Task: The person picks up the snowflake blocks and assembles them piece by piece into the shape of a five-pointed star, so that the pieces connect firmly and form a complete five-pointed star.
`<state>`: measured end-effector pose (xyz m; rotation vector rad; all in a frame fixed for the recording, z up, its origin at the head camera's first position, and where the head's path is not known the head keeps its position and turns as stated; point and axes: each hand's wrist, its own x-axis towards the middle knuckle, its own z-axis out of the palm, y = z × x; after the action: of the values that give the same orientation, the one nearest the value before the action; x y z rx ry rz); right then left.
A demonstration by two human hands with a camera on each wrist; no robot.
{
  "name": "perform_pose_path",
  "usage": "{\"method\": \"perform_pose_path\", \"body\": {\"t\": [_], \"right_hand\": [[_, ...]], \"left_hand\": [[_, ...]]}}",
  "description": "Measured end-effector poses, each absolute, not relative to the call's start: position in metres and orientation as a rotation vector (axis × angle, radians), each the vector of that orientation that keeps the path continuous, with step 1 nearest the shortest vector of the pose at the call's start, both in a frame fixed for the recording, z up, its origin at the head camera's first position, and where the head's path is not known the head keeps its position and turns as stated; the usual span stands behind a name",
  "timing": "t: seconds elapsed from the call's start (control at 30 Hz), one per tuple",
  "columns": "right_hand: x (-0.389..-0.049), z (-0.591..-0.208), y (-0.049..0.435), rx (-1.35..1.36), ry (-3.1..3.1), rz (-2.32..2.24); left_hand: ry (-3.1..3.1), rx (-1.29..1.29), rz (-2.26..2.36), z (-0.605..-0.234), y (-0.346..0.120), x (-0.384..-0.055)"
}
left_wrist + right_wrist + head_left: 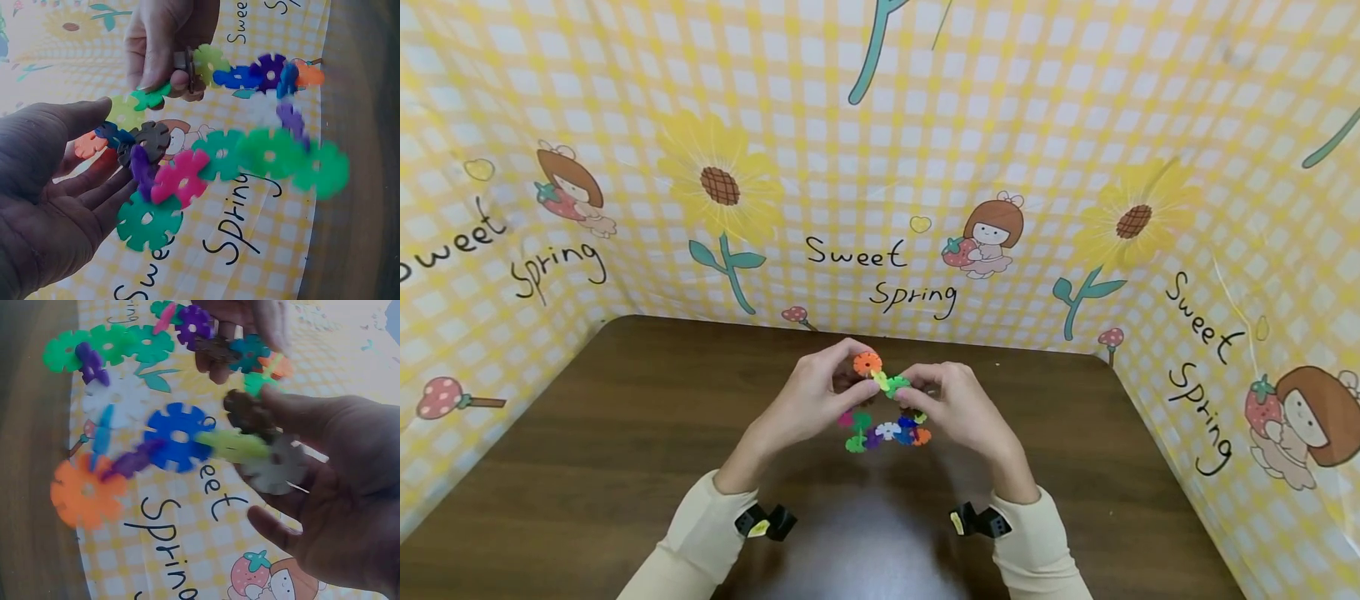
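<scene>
Notched plastic snowflake discs are slotted edge to edge into a loop held above the table. My left hand (811, 390) pinches its far left part, by an orange disc (867, 363) and a yellow disc (125, 114). Opposite, my right hand (961, 407) pinches a green disc (897, 383), with brown (247, 411) and grey (279, 467) discs close to its fingers. The lower side hangs toward me, with a white disc (888, 431) in its middle, a pink disc (181, 178) on the left and a blue disc (178, 439) on the right.
Below the hands lies a dark brown wooden table (625, 467). A yellow checked cloth (820, 183) printed with flowers and "Sweet Spring" stands round its back and sides. Black devices sit at the left wrist (766, 522) and right wrist (981, 522).
</scene>
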<state>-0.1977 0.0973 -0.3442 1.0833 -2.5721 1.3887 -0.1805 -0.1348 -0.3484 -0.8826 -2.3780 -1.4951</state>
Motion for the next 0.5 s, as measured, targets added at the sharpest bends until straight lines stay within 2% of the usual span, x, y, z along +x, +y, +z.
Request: {"method": "perform_pose_path", "body": {"t": [0.5], "right_hand": [[-0.1989, -0.3435, 0.0964, 1.065, -2.571, 1.297]], "left_hand": [[-2.296, -0.773, -1.614, -0.3492, -0.1257, -0.179]]}}
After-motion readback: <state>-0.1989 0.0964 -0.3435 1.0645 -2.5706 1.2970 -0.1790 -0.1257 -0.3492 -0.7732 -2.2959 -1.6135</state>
